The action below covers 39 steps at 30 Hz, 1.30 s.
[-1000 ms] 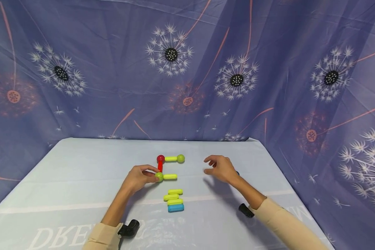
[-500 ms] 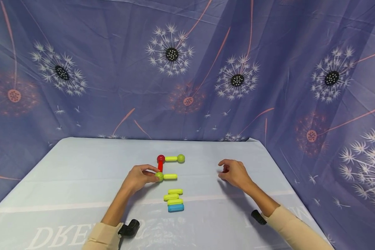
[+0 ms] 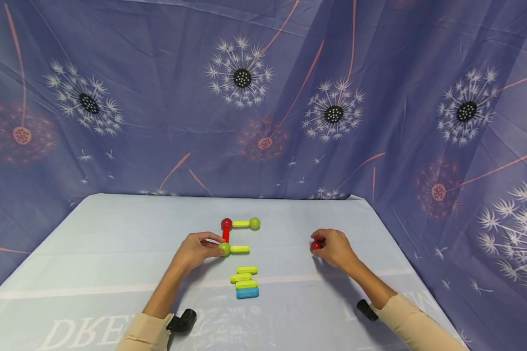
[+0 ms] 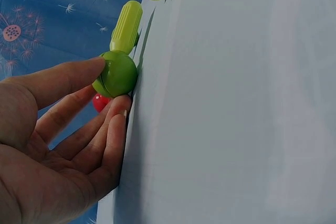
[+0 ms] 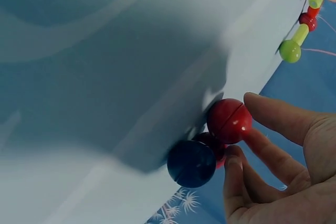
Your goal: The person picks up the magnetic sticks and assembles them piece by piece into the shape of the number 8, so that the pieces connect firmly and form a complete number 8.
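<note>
My left hand [image 3: 196, 250] pinches a green ball [image 4: 119, 74] between thumb and fingertips. From that ball a yellow-green rod [image 3: 240, 248] points right, and a red rod [image 3: 226, 234] runs back to a red ball [image 3: 226, 224]. Another yellow-green rod [image 3: 241, 224] links this red ball to a second green ball [image 3: 254, 223]. Over on the right, my right hand [image 3: 335, 249] has a separate red ball [image 5: 229, 121] between thumb and fingertips. Close by it are a dark blue ball [image 5: 191, 163] and another red ball [image 5: 212, 143], partly hidden behind the first two.
Several loose yellow-green rods [image 3: 241, 277] and a blue rod [image 3: 248, 293] lie in front of the joined pieces, between the hands. A pale cloth covers the table [image 3: 114, 234]. Behind it hangs a blue dandelion-print curtain [image 3: 167, 97].
My right hand has moved right, away from the joined pieces, and now has a red ball between its fingers. My left hand has stayed on the green ball.
</note>
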Tool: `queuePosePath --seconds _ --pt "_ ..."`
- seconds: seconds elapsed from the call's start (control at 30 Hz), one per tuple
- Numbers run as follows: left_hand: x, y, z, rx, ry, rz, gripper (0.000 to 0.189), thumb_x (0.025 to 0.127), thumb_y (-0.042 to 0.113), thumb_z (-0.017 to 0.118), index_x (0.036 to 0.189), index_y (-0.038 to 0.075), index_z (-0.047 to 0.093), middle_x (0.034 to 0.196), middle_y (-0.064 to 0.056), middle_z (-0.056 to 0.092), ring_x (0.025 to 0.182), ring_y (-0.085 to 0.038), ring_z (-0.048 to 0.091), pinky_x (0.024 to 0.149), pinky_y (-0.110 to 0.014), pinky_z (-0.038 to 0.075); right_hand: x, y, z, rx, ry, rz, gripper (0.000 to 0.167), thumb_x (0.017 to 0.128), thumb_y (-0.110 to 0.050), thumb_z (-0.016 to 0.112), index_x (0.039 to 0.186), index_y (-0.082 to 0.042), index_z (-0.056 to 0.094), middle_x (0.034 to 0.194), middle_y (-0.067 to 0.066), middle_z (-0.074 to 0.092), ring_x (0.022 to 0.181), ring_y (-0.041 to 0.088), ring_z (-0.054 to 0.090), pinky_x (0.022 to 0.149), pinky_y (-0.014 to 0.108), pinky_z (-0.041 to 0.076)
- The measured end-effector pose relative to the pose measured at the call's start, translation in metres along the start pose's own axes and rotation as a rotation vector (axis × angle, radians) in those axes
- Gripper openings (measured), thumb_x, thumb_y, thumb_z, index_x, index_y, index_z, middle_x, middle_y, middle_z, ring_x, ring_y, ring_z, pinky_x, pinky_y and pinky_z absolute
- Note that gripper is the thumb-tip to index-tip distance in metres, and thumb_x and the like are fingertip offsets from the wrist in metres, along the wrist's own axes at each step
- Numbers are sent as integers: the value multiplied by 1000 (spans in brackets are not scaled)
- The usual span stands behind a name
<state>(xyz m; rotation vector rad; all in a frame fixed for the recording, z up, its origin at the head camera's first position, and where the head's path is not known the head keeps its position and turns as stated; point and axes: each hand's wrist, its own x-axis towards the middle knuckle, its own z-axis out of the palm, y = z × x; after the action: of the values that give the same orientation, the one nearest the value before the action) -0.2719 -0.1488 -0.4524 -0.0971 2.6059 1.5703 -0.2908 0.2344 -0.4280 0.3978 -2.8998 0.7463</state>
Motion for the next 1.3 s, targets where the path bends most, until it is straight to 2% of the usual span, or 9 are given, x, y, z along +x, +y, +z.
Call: queuePosePath --seconds 0.2,0.67,1.0,1.3 --pt "-1 1 0 5 0 -11 28 78 22 88 104 17 79 94 -3 75 96 -22 64 77 -32 45 -2 2 2 7 -7 14 35 72 1 84 106 -4 76 93 10 73 86 24 65 81 44 54" --pt "-1 1 1 12 12 -7 28 77 21 89 103 17 79 94 -2 76 97 -22 64 78 -33 45 1 4 6 23 9 -4 29 73 0 82 101 -5 77 89 6 74 83 20 66 78 42 55" --pt "0 -1 1 3 7 6 27 77 20 88 103 17 79 93 -1 76 96 -21 64 79 -33 45 8 -14 12 83 -3 -3 27 77 -5 83 104 -9 77 92 7 74 83 20 65 73 36 52" --pt "0 -2 0 -6 3 16 27 78 20 88 103 18 79 91 -1 77 95 -19 66 79 -33 46 17 -40 29 191 -29 -23 28 79 -9 85 106 -10 77 89 3 74 79 12 67 70 31 53"
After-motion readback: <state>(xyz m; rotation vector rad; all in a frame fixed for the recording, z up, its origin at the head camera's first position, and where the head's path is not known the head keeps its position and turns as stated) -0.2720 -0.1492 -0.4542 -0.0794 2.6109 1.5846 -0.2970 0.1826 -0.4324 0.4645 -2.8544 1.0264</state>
